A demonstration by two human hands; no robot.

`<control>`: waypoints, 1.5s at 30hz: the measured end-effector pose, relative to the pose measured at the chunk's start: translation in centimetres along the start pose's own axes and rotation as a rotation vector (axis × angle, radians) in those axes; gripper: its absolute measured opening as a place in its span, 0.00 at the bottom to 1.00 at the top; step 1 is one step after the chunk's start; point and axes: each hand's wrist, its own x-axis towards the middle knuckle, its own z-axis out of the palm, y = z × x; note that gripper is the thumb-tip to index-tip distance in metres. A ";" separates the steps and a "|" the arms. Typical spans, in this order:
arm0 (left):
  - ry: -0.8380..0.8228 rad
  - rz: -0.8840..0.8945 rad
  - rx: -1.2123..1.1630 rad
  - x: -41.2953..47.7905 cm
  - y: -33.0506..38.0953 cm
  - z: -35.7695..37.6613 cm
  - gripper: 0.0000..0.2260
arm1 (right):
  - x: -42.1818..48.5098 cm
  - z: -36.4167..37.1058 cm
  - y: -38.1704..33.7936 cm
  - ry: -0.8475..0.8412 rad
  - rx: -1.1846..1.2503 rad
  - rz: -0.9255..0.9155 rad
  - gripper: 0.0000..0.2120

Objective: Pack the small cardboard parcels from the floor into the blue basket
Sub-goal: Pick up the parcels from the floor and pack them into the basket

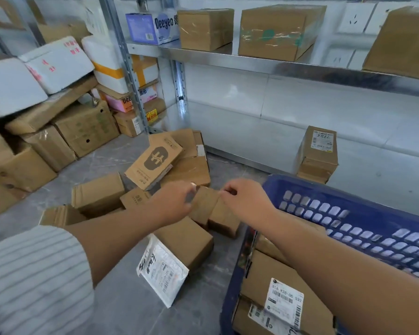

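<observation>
Several small cardboard parcels lie heaped on the grey floor ahead. My left hand (174, 201) and my right hand (246, 201) both reach over two small brown parcels at the heap's near side. The left hand's fingers curl round the top edge of the left small parcel (202, 206). The right hand pinches the top corner of the right small parcel (224, 220). The blue basket (363, 213) stands at the lower right and holds several labelled parcels (276, 288).
A flat box with a dark logo (154, 158) leans on the heap. A parcel with a white label (179, 247) lies in front. Big cartons and white foam boxes (56, 61) stack up at the left. Metal shelving (252, 61) carries boxes behind.
</observation>
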 end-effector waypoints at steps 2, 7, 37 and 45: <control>-0.120 -0.225 0.013 0.5 -2.3 2.5 0.32 | 1.3 1.3 -0.5 -0.049 -0.007 -0.009 0.09; -0.363 -0.519 0.101 1.0 -4.9 8.5 0.65 | 2.6 3.9 -0.2 -0.108 -0.018 -0.019 0.09; -0.556 -0.486 0.216 4.5 -5.7 13.2 0.62 | 5.2 6.7 2.1 -0.164 -0.058 0.069 0.08; -0.438 -0.345 0.084 6.4 -7.1 10.8 0.44 | 5.2 6.6 2.0 -0.168 -0.079 0.072 0.09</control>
